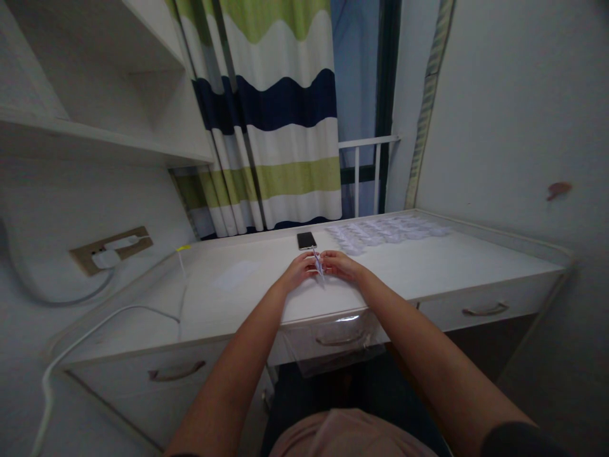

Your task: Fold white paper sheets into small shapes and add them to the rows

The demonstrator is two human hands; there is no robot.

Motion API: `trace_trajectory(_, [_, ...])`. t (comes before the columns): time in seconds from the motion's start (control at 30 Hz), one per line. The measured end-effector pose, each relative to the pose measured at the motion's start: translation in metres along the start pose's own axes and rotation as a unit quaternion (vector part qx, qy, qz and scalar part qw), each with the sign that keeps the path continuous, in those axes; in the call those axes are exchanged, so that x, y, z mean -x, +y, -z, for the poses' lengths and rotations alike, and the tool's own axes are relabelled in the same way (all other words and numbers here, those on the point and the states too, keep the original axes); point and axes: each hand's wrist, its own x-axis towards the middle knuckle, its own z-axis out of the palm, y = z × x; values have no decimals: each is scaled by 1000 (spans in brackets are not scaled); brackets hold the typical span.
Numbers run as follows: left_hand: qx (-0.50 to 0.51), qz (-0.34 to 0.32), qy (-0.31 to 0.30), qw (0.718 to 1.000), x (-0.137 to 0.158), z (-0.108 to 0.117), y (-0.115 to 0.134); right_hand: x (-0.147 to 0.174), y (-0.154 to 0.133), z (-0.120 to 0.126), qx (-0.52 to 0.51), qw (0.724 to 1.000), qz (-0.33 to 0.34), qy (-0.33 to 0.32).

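Note:
Between my two hands, just above the front middle of the white desk (266, 289), stands a thin white piece, seemingly folded paper (319, 265). It is held nearly edge-on, with its lower tip pointing down toward the desk. My left hand (299, 268) grips it from the left side, fingers bent. From the right, my right hand (340, 263) closes its fingertips on it. A black phone (306, 240) lies flat just beyond my hands. Rows of small white folded-looking pieces (387, 233) lie along the back right of the desk.
Pale flat sheets (233, 275) lie left of my hands. A white cable (118, 311) runs over the desk's left end, below a wall socket (111, 249). A shelf (104, 136) overhangs the left. Clear plastic (328, 346) hangs at the front edge. A striped curtain (285, 146) hangs behind.

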Motion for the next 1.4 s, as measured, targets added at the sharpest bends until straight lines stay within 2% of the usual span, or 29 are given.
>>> trace_trajectory(0.63, [-9,15,23,1000,1,-2,2,-1,0,0,4,1000,-6,5])
trace_trajectory(1.07, [-6,1,34,999,0,-4,1,0,-1,-3,-28,1000,-3,-4])
trace_trajectory(1.4, [-20,-6,6,1000,2,-2,1,-2,1,1,-6,1000,-4,8])
